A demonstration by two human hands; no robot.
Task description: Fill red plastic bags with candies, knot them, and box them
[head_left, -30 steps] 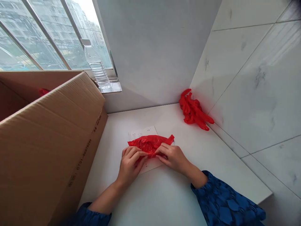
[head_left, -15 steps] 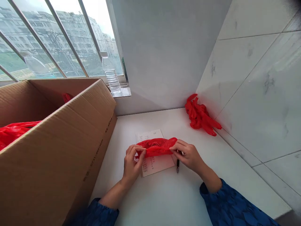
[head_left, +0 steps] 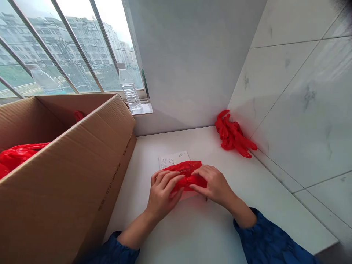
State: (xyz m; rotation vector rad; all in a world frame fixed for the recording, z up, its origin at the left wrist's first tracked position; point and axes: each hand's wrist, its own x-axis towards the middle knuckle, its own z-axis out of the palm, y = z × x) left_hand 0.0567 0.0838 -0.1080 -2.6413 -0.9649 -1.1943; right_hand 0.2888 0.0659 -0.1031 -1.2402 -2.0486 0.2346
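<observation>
A crumpled red plastic bag (head_left: 185, 168) lies stretched between my two hands, over a sheet of paper (head_left: 174, 158) with handwriting. My left hand (head_left: 164, 192) grips its left part, fingers curled over the top and thumb below. On the right end, my right hand (head_left: 213, 185) is closed round the plastic between thumb and fingers. The bag and hands cover most of the paper. Only a dark tip of the pen shows below my right hand.
A large cardboard box (head_left: 82, 172) with red plastic inside stands at the left. A red bundle (head_left: 233, 134) lies by the tiled wall at the back right of the white table (head_left: 176, 234). A clear bottle (head_left: 129, 90) stands on the windowsill.
Both hands have moved inward along the red plastic, closer together, and their fingers now wrap more of it. The plastic is more bunched, and the pen is mostly covered.
</observation>
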